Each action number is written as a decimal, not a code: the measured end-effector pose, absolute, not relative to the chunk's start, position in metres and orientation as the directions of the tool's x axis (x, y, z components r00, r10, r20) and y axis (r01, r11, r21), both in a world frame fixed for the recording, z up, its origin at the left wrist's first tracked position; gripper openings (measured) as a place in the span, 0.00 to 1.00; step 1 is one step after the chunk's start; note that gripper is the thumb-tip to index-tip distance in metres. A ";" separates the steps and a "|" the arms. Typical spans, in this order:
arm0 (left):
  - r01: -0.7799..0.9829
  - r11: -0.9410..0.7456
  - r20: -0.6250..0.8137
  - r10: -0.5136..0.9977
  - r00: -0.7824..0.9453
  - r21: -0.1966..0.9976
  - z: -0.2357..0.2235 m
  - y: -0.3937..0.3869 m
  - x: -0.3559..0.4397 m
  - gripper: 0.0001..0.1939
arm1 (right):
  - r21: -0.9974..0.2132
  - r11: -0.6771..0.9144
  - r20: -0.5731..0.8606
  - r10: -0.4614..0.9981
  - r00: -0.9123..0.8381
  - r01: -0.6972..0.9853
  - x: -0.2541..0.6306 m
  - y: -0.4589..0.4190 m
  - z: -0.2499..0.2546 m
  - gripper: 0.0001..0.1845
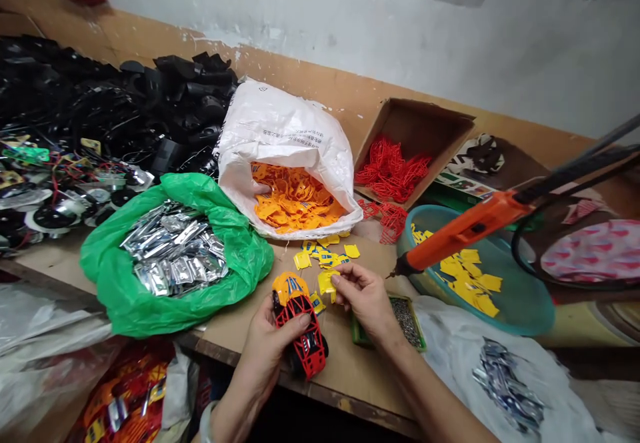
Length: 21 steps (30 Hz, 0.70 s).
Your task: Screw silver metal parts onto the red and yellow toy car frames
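My left hand point(267, 343) is wrapped round a toy car point(299, 323) with a yellow-orange body and a red cage frame, held just above the front edge of the wooden bench point(345, 369). My right hand point(364, 294) pinches a small yellow plastic piece point(327, 282) right beside the car's nose. More yellow pieces point(325, 253) lie scattered on the bench behind the hands. An orange electric screwdriver point(463, 229) hangs on its cable to the right, tip pointing down near my right hand.
A white bag of orange parts point(293, 199), a green bag of silver foil packets point(175, 249), a cardboard box of red cages point(393, 166), a teal basin of yellow pieces point(505, 296), a green tray of screws point(407, 319) and a heap of black parts point(125, 109) surround the hands.
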<state>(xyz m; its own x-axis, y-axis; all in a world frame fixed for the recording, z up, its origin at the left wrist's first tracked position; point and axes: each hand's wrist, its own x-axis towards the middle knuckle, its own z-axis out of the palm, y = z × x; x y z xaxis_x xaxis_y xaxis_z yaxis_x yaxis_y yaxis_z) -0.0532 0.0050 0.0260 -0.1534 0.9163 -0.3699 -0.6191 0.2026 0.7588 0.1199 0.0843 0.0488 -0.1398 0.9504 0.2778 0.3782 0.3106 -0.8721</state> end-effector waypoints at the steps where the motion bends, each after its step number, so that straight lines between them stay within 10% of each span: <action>1: -0.605 0.189 -0.364 0.914 -0.180 0.773 0.026 0.007 -0.050 0.29 | -0.916 0.248 0.214 0.967 -0.139 0.316 0.118 0.080 0.050 0.17; 21: -0.524 0.149 -0.283 0.941 -0.185 0.838 0.024 0.005 -0.041 0.33 | -0.936 0.245 0.116 0.893 -0.434 0.254 0.124 0.030 0.064 0.15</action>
